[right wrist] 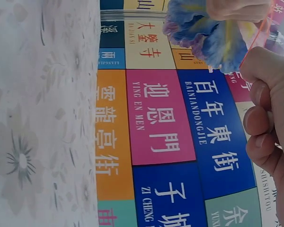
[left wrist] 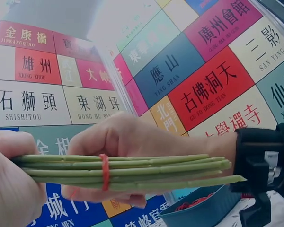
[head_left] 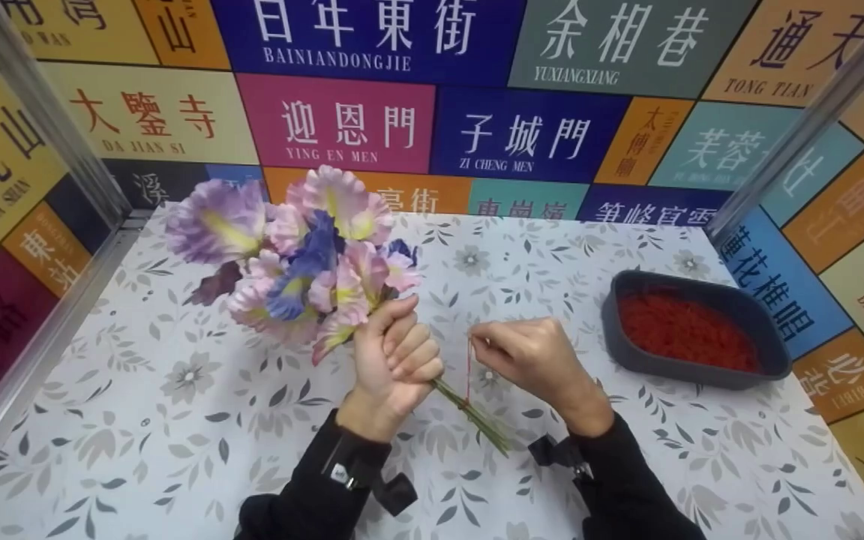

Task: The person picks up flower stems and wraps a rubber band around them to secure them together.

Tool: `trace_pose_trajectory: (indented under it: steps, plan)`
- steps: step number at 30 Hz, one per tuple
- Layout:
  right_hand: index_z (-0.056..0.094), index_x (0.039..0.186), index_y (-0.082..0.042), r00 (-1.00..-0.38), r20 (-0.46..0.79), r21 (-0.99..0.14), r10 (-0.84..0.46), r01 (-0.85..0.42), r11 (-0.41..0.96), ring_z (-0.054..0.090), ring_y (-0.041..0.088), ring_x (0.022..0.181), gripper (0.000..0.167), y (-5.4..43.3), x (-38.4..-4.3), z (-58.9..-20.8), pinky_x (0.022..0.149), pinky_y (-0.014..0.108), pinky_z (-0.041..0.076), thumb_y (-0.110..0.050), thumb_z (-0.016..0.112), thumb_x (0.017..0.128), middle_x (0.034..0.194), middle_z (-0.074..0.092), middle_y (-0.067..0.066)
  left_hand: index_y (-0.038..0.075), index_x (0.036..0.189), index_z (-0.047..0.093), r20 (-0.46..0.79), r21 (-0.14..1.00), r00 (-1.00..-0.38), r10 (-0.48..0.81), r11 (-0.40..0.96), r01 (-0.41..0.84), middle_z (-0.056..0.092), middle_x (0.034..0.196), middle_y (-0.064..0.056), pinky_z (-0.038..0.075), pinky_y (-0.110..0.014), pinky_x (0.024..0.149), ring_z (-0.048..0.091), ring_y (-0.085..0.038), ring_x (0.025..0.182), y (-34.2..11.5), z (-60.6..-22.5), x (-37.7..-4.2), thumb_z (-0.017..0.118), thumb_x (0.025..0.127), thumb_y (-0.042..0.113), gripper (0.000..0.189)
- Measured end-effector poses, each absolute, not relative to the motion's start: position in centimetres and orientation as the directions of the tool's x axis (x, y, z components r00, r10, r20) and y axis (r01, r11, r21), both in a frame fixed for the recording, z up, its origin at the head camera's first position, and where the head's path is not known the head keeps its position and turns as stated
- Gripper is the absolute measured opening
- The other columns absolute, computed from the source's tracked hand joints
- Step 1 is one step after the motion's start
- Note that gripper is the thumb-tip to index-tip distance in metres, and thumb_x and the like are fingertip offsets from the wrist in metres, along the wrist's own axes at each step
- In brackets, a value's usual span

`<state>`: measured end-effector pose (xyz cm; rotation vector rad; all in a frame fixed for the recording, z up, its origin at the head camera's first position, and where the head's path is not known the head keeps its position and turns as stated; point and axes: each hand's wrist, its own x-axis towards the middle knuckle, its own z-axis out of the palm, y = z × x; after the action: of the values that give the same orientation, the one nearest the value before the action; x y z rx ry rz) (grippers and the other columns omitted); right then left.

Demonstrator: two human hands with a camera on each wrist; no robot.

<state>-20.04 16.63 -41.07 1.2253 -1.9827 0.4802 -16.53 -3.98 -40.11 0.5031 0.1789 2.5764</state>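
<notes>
A bunch of artificial irises [head_left: 304, 262], pink, purple and blue, is gripped round its green stems [head_left: 490, 429] by my left hand [head_left: 398, 364]. The blooms point to the upper left and the stem ends to the lower right. A red rubber band [left wrist: 105, 172] goes round the stems below that hand, seen close up in the left wrist view. My right hand [head_left: 541, 360] pinches a stretched loop of the band between thumb and forefinger, pulling it up from the stems. In the right wrist view, curled fingers [right wrist: 259, 120] show beside the taut band.
A dark grey tub [head_left: 612, 322] holding many red rubber bands [head_left: 687, 330] stands on the right of the table. The tabletop [head_left: 139, 442] has a grey floral print. Colourful panels with Chinese lettering [head_left: 338, 127] enclose the back and sides, with metal posts at the corners.
</notes>
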Motion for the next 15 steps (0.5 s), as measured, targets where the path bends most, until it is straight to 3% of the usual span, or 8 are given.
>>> trace_pose_trajectory:
  steps: [5,11,15]
  plan:
    - [0.071,0.087,-0.013,-0.304,0.739,-0.011,-0.601,-0.898,0.440,0.050,0.001,0.044,0.016,15.6,-19.9,-42.1,0.043,0.016,0.043,0.000,0.074,0.079,0.059,0.064,-0.007,0.020,0.052,0.018,0.319,0.172,-0.837,0.444,-0.896,-0.409,0.012,0.045,0.009,0.008,-0.018,0.040,0.011,-0.005,0.037,-3.8,-40.2,-16.3,0.049,0.098,0.022,0.056]
    - [0.072,0.087,-0.013,-0.293,0.714,-0.054,-0.636,-0.928,0.367,0.058,0.003,0.048,0.016,13.9,-19.4,-43.4,0.048,0.015,0.049,0.000,0.075,0.078,0.064,0.068,-0.006,0.021,0.053,0.018,0.302,0.112,-0.886,0.351,-0.936,-0.333,0.013,0.045,0.009,0.008,-0.018,0.039,0.011,-0.005,0.038,-4.0,-40.2,-16.2,0.049,0.098,0.023,0.056]
    - [0.068,0.083,-0.013,-0.305,0.709,-0.098,-0.636,-0.936,0.339,0.053,0.003,0.044,0.015,13.1,-18.8,-43.4,0.044,0.013,0.043,0.000,0.072,0.077,0.057,0.061,-0.007,0.021,0.053,0.018,0.308,0.054,-0.909,0.279,-0.960,-0.276,0.013,0.044,0.009,0.010,-0.018,0.039,0.012,-0.005,0.038,-4.3,-40.2,-16.3,0.050,0.098,0.022,0.055]
